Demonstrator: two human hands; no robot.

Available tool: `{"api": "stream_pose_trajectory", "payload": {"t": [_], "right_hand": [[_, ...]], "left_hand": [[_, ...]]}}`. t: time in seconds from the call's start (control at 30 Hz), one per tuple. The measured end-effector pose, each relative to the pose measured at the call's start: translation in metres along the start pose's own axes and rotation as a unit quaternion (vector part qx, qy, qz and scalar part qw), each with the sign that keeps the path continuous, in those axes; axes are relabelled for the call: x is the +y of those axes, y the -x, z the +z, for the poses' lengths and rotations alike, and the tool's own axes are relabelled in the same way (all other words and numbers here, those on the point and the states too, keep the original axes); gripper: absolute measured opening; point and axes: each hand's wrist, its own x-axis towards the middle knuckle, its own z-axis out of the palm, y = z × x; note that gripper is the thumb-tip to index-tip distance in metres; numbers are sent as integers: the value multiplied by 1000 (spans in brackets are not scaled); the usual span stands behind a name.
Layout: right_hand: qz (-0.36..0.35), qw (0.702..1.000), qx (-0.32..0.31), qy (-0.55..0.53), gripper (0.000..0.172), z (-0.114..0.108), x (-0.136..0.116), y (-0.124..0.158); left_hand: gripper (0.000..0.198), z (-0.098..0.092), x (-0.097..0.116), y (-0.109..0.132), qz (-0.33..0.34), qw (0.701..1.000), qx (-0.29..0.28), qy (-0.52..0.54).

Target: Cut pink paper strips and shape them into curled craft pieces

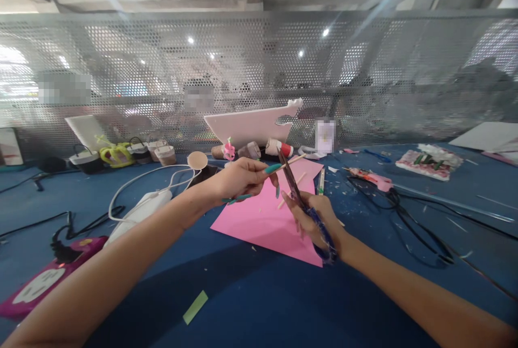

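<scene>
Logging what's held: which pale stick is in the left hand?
The upper stick, pinched in the left hand, crossing the scissors; the lower stick shows against the pink paper.

I see the left hand (245,178) pinching a thin wooden stick (299,157) while the right hand (319,216) grips blue-handled scissors (292,183), their blades crossing the stick above a pink sheet (251,224). On the blue table (162,294) I also make out a green strip (195,307) in front, a purple power strip (48,278) leftward and a glue gun (374,178) rightward.
</scene>
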Motion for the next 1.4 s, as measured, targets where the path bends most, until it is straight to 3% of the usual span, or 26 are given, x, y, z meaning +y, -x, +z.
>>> {"api": "stream_pose_trajectory", "payload": {"t": [0.2, 0.43, 0.63, 0.83, 1.07, 1.13, 1.2, 1.33, 1.4], "right_hand": [[-7, 998, -15, -66, 38, 0, 0, 2], [-25, 997, -18, -71, 37, 0, -2, 3], [-37, 996, -9, -75, 42, 1, -5, 3], [-4, 997, -5, -74, 44, 4, -5, 4], [-32, 999, 18, -25, 43, 5, 3, 3], [-41, 999, 24, -13, 44, 5, 4, 2], [-39, 999, 25, -18, 45, 5, 3, 1], [19, 994, 23, -103, 48, 6, -7, 3], [59, 987, 14, -147, 50, 6, -15, 5]], "left_hand": [[22, 15, 5, 4, 0, 984, 74, -162], [25, 34, 18, 13, 53, 920, 139, -364], [26, 39, 17, 13, 72, 876, 148, -454], [27, 33, 18, 14, 85, 872, 130, -464], [28, 30, 18, 12, 72, 899, 132, -412], [28, 31, 15, 11, 76, 891, 126, -430], [26, 32, 10, 10, 86, 846, 137, -508], [27, 36, -5, 10, 138, 671, 197, -701], [29, 37, -9, 10, 184, 605, 212, -745]]}}
